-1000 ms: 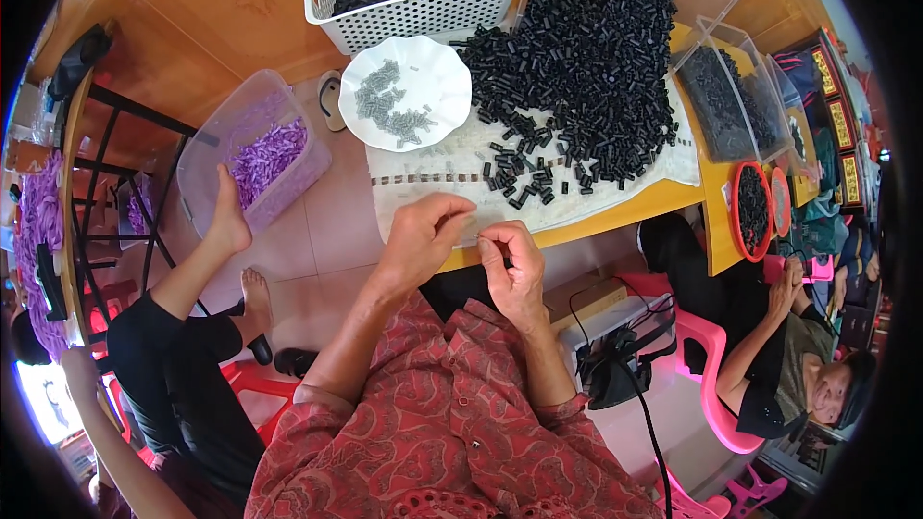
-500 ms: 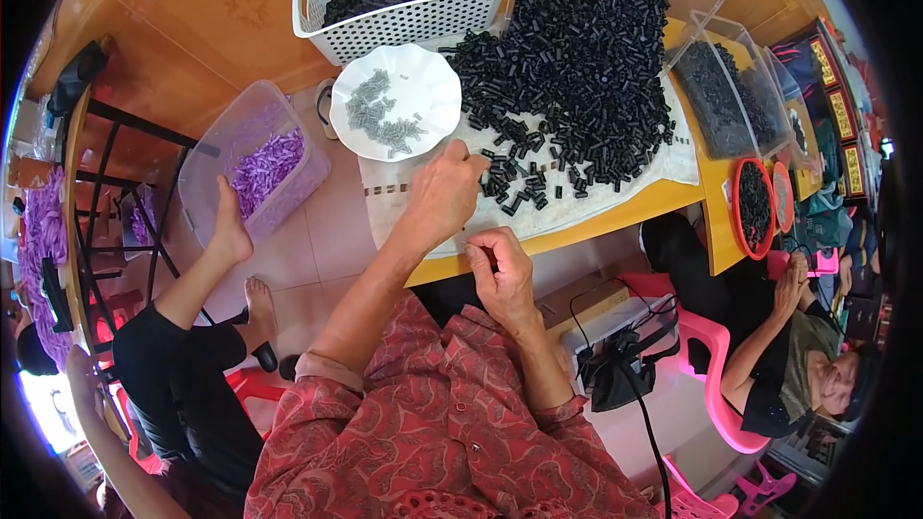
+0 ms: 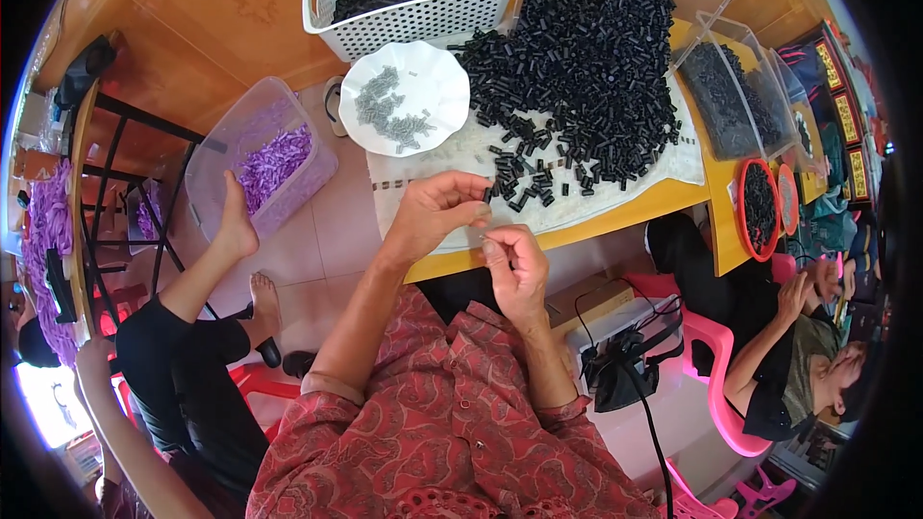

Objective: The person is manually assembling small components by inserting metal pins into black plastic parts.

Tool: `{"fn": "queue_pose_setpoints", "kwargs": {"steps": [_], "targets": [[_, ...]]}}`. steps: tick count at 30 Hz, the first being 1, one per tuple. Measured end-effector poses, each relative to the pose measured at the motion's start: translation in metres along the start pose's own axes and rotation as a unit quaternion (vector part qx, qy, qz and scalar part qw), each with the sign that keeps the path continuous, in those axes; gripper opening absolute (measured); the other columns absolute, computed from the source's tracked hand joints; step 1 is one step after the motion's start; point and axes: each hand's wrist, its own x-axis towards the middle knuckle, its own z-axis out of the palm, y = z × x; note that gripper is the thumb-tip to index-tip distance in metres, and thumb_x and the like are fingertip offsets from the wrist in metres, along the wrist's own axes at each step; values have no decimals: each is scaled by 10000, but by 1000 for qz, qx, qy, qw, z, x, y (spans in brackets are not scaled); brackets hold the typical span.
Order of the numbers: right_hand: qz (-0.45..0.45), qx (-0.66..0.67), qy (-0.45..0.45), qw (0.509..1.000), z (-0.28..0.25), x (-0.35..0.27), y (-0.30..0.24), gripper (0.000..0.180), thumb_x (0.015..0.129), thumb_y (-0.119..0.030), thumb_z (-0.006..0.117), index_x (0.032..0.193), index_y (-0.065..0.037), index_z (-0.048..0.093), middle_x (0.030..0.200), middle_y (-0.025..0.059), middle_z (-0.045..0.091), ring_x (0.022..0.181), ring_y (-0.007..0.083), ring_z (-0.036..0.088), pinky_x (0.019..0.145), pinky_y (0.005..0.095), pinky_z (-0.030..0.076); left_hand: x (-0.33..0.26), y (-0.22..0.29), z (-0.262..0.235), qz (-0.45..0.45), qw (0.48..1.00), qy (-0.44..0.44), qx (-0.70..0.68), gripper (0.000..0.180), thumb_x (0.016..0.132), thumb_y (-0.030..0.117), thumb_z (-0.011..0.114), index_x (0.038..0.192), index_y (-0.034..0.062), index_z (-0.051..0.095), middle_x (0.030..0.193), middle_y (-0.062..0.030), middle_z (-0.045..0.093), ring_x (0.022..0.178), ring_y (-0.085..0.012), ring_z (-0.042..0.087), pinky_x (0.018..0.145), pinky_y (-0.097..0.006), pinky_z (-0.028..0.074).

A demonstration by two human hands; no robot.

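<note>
My left hand [image 3: 431, 219] is at the near edge of the cloth, its thumb and fingers closed on a small black tube piece [image 3: 487, 195]. Close beside it and a little nearer to me, my right hand [image 3: 517, 274] is pinched, thumb against forefinger; whatever lies between those tips is too small to make out. Beyond my hands a large heap of black tube pieces [image 3: 577, 67] covers much of the white cloth [image 3: 577, 214], with several loose ones at its near edge. A white scalloped plate [image 3: 437, 86] to the left holds small clear pieces [image 3: 380, 106].
A white perforated basket [image 3: 413, 29] of black pieces stands behind the plate. Clear boxes [image 3: 726, 86] and a red-rimmed bowl [image 3: 758, 211] are at right. On the floor sits a tub [image 3: 216, 192] of purple pieces. People sit at both sides; a cable [image 3: 654, 442] hangs right.
My left hand has drawn back from beside the plate toward me, and its fingers now face the right hand. The right hand has shifted slightly right. The view has moved a little.
</note>
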Motion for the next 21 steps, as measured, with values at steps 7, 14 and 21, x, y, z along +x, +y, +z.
{"fn": "queue_pose_setpoints", "kwargs": {"steps": [7,14,21], "targets": [[34,145,4,989,2,1,-17,61,938,3,562,987,39,557,974,87,567,789,127,624,710,239,521,-39,-8,-4,-4,962,-22,-273,278,866,-39,642,1140,-28,599,976,-110,667,849,-179,670,785,-310,573],[10,148,6,989,9,-3,-20,66,929,16,572,991,38,569,973,98,569,796,133,632,698,240,529,-56,-19,-1,-2,940,-10,-341,278,866,-73,618,1137,-16,602,1032,-110,654,900,-182,658,830,-321,561],[-16,138,9,990,12,-6,-29,74,921,21,582,992,34,600,996,114,592,819,152,648,708,250,541,-68,-22,5,26,962,4,-270,250,862,-66,628,1105,-12,610,988,-102,668,894,-174,656,839,-307,553]]}}
